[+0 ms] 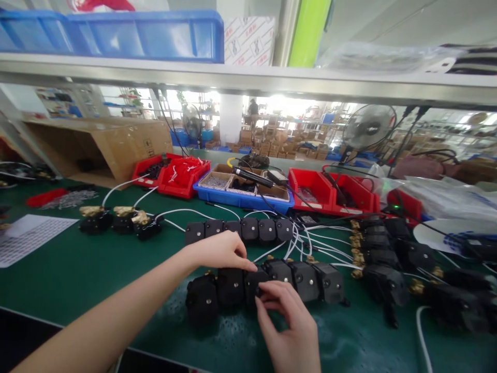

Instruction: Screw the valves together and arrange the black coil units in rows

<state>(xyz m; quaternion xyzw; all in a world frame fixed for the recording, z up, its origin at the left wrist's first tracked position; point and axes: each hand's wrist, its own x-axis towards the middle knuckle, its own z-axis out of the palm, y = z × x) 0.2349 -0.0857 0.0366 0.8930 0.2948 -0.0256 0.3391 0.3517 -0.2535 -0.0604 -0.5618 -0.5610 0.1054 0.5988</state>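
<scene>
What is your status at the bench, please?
Left hand fingertips on top of a black valve unit in near row. Right hand fingers at its front; grip unclear. White cables lie behind.

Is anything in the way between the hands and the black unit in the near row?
Nothing visible. The left hand rests atop the black unit, third from left; the right hand touches its front.

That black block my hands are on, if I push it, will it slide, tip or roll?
Probably slides, not rolls: the black block looks boxy and flat-sided. Likely rigid and heavy for its size, given brass fittings on similar ones. The white wire behind it may tug.
</scene>
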